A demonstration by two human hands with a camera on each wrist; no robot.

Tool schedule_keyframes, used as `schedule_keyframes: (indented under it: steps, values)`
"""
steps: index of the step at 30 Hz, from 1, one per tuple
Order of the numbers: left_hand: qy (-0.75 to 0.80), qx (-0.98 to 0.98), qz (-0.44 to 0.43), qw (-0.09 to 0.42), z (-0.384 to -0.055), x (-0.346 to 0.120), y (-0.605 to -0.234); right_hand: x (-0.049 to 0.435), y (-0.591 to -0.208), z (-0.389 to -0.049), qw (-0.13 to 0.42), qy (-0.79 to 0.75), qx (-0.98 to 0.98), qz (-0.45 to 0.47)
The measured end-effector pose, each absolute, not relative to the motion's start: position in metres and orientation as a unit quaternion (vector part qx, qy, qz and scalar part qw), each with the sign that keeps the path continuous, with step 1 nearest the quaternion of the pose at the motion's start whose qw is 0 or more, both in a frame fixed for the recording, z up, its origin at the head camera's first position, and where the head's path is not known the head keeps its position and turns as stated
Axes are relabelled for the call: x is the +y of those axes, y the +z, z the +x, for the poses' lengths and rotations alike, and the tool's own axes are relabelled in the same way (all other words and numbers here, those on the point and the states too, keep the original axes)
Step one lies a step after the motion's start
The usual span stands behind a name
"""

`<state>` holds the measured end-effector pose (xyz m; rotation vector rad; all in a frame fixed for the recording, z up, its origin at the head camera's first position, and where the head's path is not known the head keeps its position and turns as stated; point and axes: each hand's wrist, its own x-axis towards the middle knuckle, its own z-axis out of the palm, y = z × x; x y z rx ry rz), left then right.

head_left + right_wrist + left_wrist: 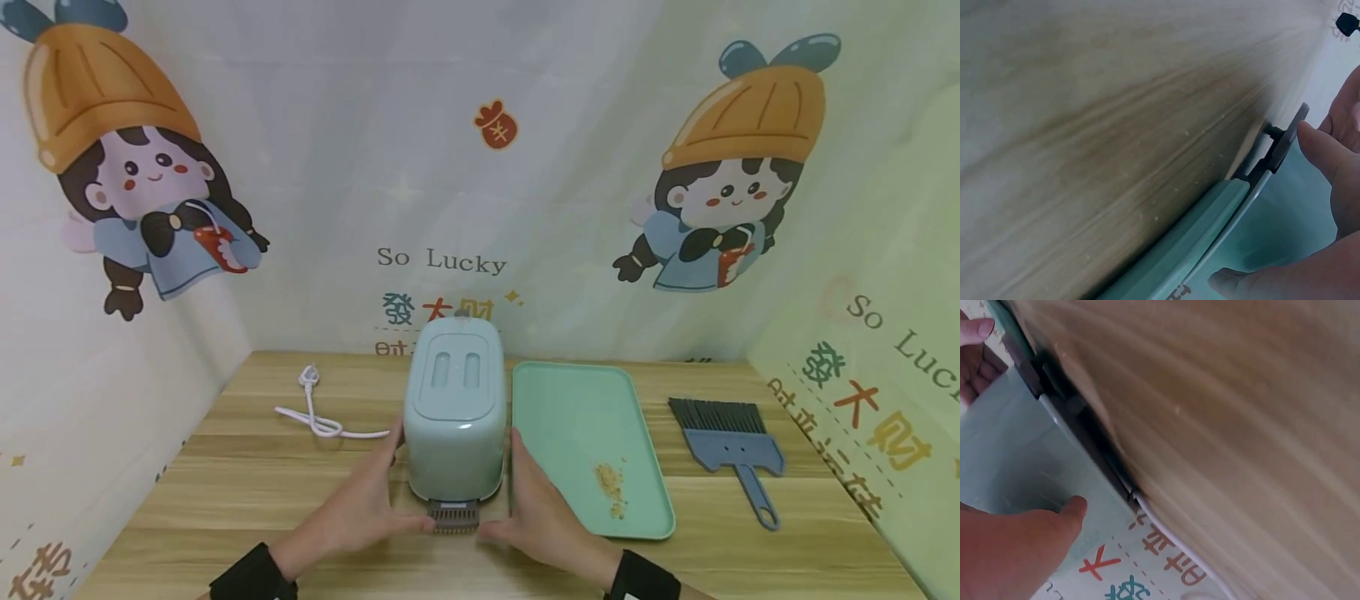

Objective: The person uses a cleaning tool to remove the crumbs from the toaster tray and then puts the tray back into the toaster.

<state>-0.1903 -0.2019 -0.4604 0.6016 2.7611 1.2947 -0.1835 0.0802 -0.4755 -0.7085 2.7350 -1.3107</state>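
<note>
A pale blue-green toaster [456, 450] with a lid over its top stands upright on the wooden table. From the base of its near end juts a dark slotted piece [454, 518]. My left hand [367, 504] lies along the toaster's left side, fingers extended, its thumb tip right at the slotted piece. Mirroring it, my right hand [543, 517] is at the right side, thumb pointing in toward the same piece. Both wrist views show fingertips against the toaster's side wall [1016, 456].
Close on the right lies a mint-green tray [573, 417] bearing tan crumbs [609, 483]. Beyond it is a blue brush [731, 450] with dark bristles. A white power cord [352, 433] loops out to the left, ending in a plug [309, 379]. Printed curtains [585, 167] enclose the table.
</note>
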Motion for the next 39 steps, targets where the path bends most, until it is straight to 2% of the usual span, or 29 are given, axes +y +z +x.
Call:
schedule_keyframes:
  steps: [17,30,39]
  values:
    - [0.453,0.868,0.201,-0.024,-0.183,-0.182,-0.473,0.069,-0.481,-0.186,0.003,-0.418,0.876,-0.239]
    - [0.421,0.884,0.188,-0.080,-0.182,-0.179,-0.477,0.067,-0.479,-0.185,-0.019,-0.407,0.884,-0.230]
    - [0.411,0.891,0.178,-0.078,-0.182,-0.177,-0.473,0.067,-0.480,-0.187,-0.031,-0.402,0.885,-0.231]
